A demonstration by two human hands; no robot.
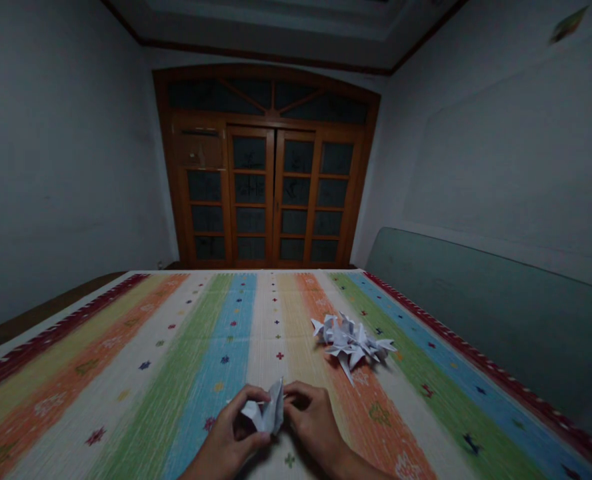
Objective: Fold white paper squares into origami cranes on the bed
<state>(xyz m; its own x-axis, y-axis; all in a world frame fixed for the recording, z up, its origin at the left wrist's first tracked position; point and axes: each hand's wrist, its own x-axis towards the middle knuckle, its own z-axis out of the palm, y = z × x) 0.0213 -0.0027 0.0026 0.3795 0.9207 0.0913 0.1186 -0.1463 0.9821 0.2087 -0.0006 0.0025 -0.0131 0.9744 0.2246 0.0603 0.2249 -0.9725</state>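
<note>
- Folded white paper piece (265, 410), upright between both hands, right at the grip
- Left hand (229, 440): narrow pinch, fingers closed on the paper's left side
- Right hand (311, 420): narrow pinch, fingers pressed against the paper's right side
- Heap of folded paper shapes (351, 343), ahead of the right hand, near but apart
- Striped woven rug (126, 400), beneath hands and heap
- Grey-green panel (476, 320), far right of the grip
- Wooden glazed double doors (271, 193), far ahead

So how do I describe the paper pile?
Find the wooden doors, then the striped cloth. Right of its middle lies a spiky heap of folded white paper. It sits alone, unlike the folded paper between the left hand and right hand.
</note>
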